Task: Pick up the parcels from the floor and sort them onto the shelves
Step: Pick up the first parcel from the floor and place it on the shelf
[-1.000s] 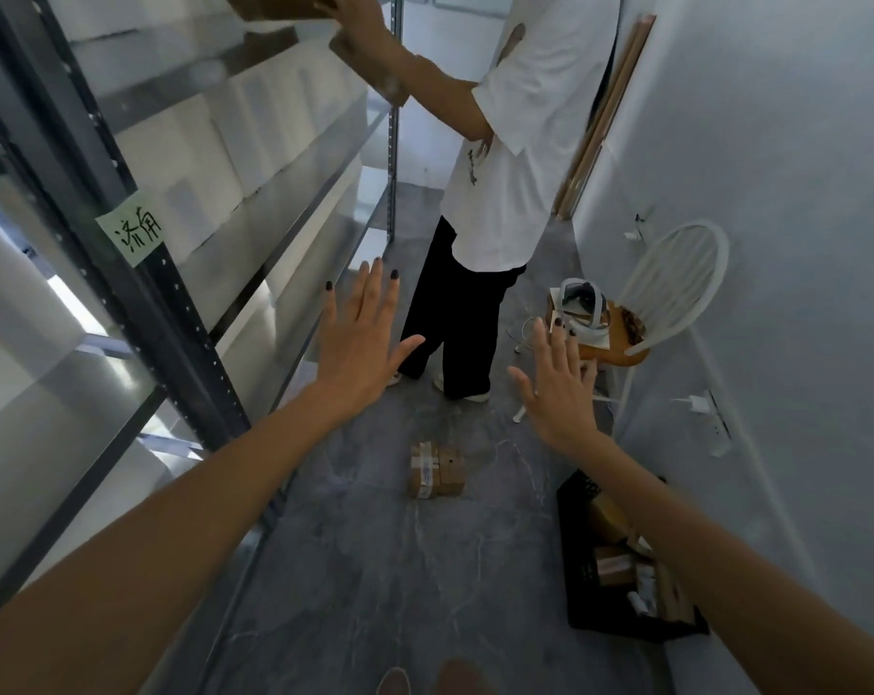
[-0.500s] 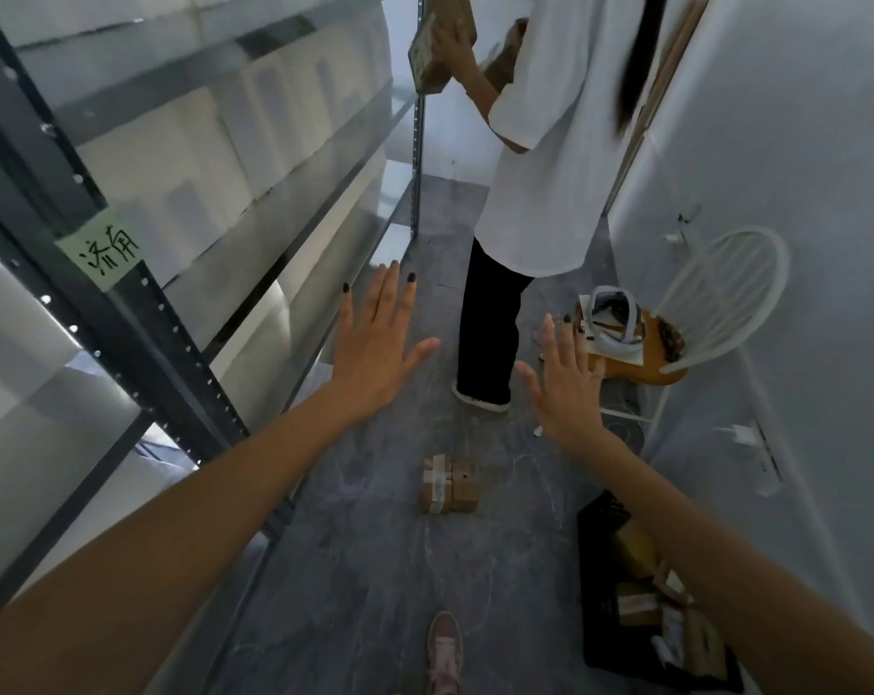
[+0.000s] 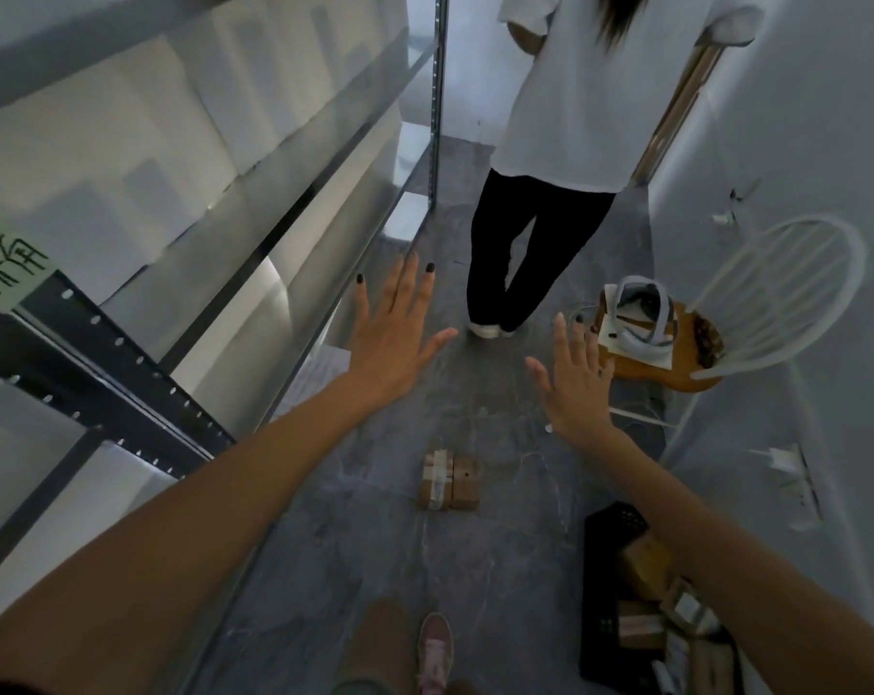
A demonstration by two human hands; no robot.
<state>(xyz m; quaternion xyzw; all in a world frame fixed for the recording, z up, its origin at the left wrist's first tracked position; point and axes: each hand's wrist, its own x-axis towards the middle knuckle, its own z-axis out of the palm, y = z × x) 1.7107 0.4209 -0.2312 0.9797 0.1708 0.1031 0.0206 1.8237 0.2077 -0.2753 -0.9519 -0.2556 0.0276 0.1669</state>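
Left hand (image 3: 392, 338) and right hand (image 3: 572, 381): fingers straight and spread, holding nothing. Taped parcel (image 3: 450, 480) on floor (image 3: 374, 544), mid-aisle, below both hands. Green label (image 3: 8, 265) on shelf (image 3: 124, 353) upright, handwriting unreadable.

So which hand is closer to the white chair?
Right. The right hand hovers just beside the chair; the left hand is farther off, over by the shelves.
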